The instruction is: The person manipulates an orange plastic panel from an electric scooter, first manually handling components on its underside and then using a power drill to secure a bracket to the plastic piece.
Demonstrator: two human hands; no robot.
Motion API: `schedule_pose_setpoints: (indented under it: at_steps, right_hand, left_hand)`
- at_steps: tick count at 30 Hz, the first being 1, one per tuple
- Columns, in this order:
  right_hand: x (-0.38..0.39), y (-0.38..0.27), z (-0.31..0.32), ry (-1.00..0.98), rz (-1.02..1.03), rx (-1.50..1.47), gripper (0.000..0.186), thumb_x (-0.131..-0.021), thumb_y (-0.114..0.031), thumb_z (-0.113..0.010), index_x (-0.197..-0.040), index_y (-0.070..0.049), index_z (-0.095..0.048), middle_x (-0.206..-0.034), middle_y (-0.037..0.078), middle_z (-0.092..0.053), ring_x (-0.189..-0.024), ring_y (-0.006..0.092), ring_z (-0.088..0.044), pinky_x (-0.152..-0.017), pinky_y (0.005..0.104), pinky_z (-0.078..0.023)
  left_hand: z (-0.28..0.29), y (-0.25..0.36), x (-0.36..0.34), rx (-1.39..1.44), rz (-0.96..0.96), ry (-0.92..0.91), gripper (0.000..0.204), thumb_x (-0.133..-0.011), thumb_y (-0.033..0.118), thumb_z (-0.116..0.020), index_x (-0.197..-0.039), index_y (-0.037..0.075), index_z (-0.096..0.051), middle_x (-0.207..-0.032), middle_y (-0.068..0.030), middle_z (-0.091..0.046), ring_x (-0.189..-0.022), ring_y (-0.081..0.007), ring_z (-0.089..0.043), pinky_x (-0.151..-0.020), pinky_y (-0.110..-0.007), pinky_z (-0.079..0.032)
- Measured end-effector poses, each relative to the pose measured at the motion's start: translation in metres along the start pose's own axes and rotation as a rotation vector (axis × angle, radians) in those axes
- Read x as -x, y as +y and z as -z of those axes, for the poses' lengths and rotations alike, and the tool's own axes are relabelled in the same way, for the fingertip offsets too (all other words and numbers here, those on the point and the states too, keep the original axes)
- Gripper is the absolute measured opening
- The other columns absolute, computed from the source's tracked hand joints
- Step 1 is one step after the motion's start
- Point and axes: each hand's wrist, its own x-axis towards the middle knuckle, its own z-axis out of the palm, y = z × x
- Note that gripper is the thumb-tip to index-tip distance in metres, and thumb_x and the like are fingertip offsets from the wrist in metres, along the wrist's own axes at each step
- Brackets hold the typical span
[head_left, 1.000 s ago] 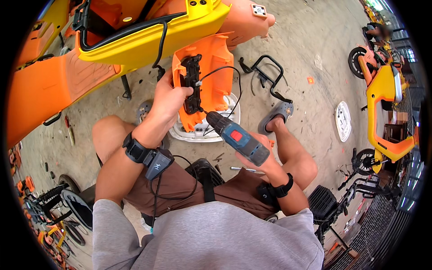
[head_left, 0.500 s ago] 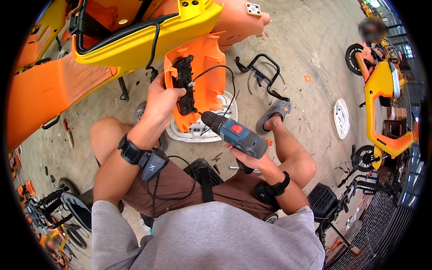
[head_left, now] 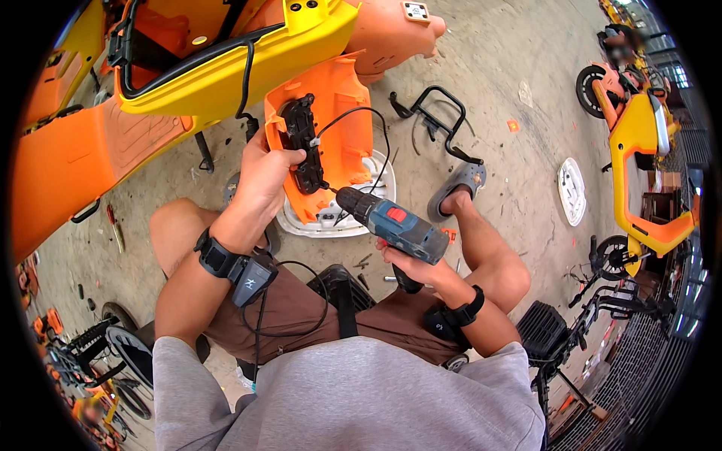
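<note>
My left hand (head_left: 265, 169) grips the left edge of an orange plastic cover (head_left: 346, 113), its thumb lying on a black part (head_left: 302, 143) fixed inside. A thin black cable (head_left: 361, 110) loops out of that black part to the right. In my right hand (head_left: 412, 267) is a blue and black cordless drill (head_left: 395, 225), held by its handle. The drill's bit reaches the lower end of the black part; whether it sits in a screw is too small to tell. Beneath the cover lies a white plastic panel (head_left: 357, 223).
A yellow and orange scooter body (head_left: 248, 71) stands at the upper left. On the floor lie a black tubular bracket (head_left: 444, 113), a white oval panel (head_left: 571, 192) and a screwdriver (head_left: 115, 228). Another yellow scooter frame (head_left: 628, 165) stands at the right, with a black bike rack (head_left: 545, 334) nearer.
The orange cover and my left hand have shifted slightly left in the picture, as has the scooter body. The drill stays at the lower end of the black part.
</note>
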Motion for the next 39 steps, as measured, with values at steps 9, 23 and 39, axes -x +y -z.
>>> schedule_pose_setpoints:
  at_steps: [9,23,39]
  right_hand:
    - [-0.001,-0.001,0.004,-0.025,-0.048,-0.098,0.021,-0.086,-0.013,-0.070,-0.105,-0.004,-0.067,-0.089,0.003,-0.070,-0.076,0.0109,-0.066,-0.071,0.0289,-0.054]
    - [-0.002,-0.009,0.001,0.040,0.013,0.115,0.020,-0.082,-0.018,-0.071,-0.101,-0.010,-0.069,-0.090,0.005,-0.071,-0.079,0.0184,-0.069,-0.075,0.0310,-0.053]
    - [-0.004,-0.010,0.002,0.107,0.179,0.238,0.016,-0.079,-0.016,-0.072,-0.093,-0.010,-0.069,-0.084,0.007,-0.071,-0.077,0.0237,-0.069,-0.071,0.0334,-0.053]
  left_hand:
    - [0.003,-0.002,-0.003,0.013,0.032,-0.008,0.048,-0.078,-0.018,-0.051,-0.124,-0.005,-0.050,-0.112,-0.0136,-0.063,-0.097,-0.0245,-0.066,-0.088,-0.036,-0.054]
    - [-0.002,-0.010,0.002,-0.099,-0.055,-0.081,0.057,-0.078,-0.017,-0.051,-0.134,-0.004,-0.047,-0.118,-0.0111,-0.061,-0.103,-0.0199,-0.063,-0.088,-0.032,-0.051]
    - [-0.003,-0.007,0.000,-0.090,-0.059,-0.069,0.057,-0.077,-0.017,-0.051,-0.133,-0.005,-0.047,-0.117,-0.0117,-0.062,-0.102,-0.0203,-0.062,-0.089,-0.033,-0.050]
